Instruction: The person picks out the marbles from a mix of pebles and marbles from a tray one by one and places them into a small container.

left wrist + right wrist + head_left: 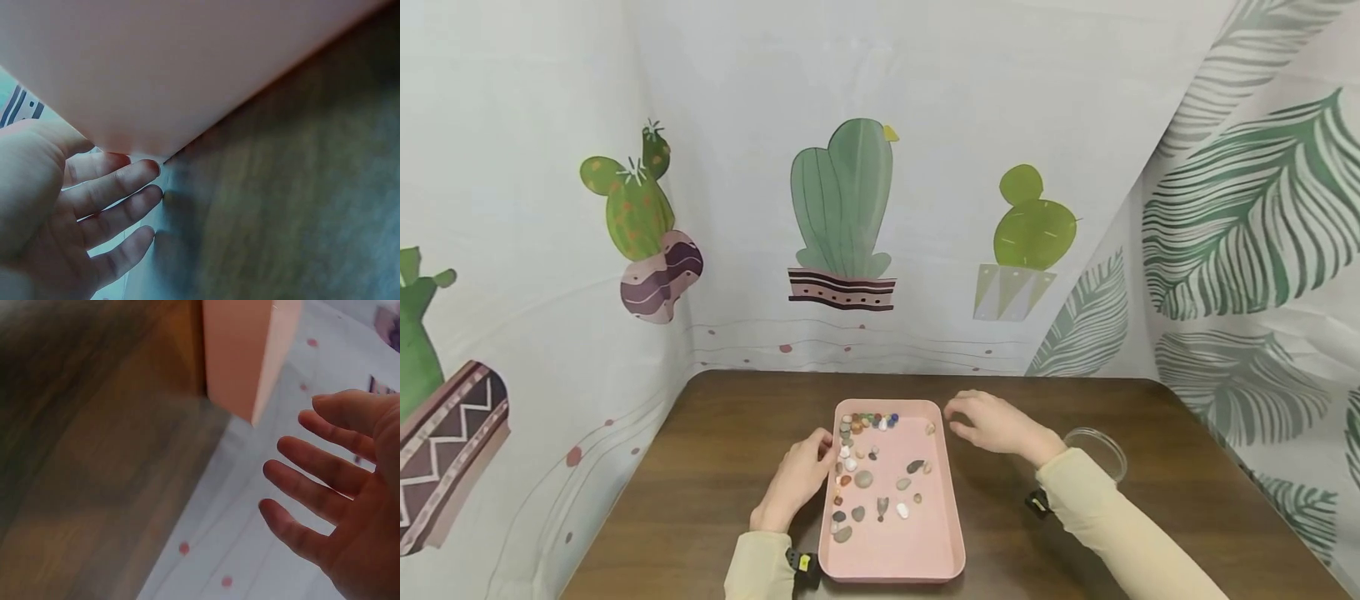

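A pink rectangular tray (906, 550) lies on the table with stones and coloured beads in it. My left hand (797, 479) is at its left side; in the left wrist view the loosely extended fingers (115, 215) are by the tray wall (162, 75), and the thumb tip is partly hidden behind it. Beyond the tray's upper right side hovers my right hand (992, 421), apart from it. Its fingers (312, 490) are spread and slightly bent, holding nothing. Small beads (868, 419) line the far edge, and stones such as a grey one (863, 479) lie scattered.
A clear round ring-like object (1101, 450), perhaps a dish, lies on the dark wooden table (730, 442), partly behind the right forearm. Behind the table hangs a white cloth (940, 100) printed with cacti and leaves.
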`<state>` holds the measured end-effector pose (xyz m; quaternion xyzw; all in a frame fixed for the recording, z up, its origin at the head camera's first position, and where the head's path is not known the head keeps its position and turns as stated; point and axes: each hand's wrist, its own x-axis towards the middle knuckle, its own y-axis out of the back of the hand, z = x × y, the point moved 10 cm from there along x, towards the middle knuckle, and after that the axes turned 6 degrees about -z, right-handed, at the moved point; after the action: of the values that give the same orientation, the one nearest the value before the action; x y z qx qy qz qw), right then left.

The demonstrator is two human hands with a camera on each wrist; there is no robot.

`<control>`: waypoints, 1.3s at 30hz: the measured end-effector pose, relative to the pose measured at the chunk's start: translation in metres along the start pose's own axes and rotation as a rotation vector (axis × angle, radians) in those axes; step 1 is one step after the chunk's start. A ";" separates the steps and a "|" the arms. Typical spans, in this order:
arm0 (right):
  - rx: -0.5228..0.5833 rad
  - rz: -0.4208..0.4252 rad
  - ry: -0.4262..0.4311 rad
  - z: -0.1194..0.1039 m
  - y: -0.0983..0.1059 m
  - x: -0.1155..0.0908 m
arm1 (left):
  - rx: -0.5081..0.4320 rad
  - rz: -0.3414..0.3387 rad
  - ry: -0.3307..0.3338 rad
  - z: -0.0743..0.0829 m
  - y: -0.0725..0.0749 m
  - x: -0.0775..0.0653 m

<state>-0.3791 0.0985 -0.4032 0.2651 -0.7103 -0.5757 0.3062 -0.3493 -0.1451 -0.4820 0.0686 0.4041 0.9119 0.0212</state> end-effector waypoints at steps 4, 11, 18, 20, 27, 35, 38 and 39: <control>-0.032 -0.025 0.031 -0.014 -0.011 0.020 | -0.001 -0.004 -0.006 0.002 0.001 0.000; -0.076 -0.060 0.075 -0.035 -0.021 0.052 | -0.007 0.001 -0.003 0.000 0.001 0.000; -0.079 -0.160 0.066 -0.038 -0.044 0.082 | -0.004 0.016 -0.004 -0.001 0.004 0.000; -0.064 -0.196 0.039 -0.035 -0.052 0.085 | -0.001 0.017 -0.006 0.000 0.003 -0.001; -0.023 -0.228 -0.039 -0.029 -0.061 0.086 | 0.000 0.008 -0.018 0.004 0.001 -0.004; -0.031 -0.235 -0.041 -0.032 -0.074 0.086 | -0.018 -0.004 -0.011 0.000 -0.004 -0.009; -0.024 -0.219 -0.045 -0.031 -0.074 0.087 | -0.019 0.000 -0.019 0.002 -0.003 -0.007; -0.025 -0.220 -0.045 -0.031 -0.075 0.087 | -0.016 0.000 -0.021 0.003 -0.004 -0.007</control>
<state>-0.4126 0.0003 -0.4605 0.3246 -0.6764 -0.6204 0.2285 -0.3425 -0.1411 -0.4834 0.0777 0.3964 0.9144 0.0261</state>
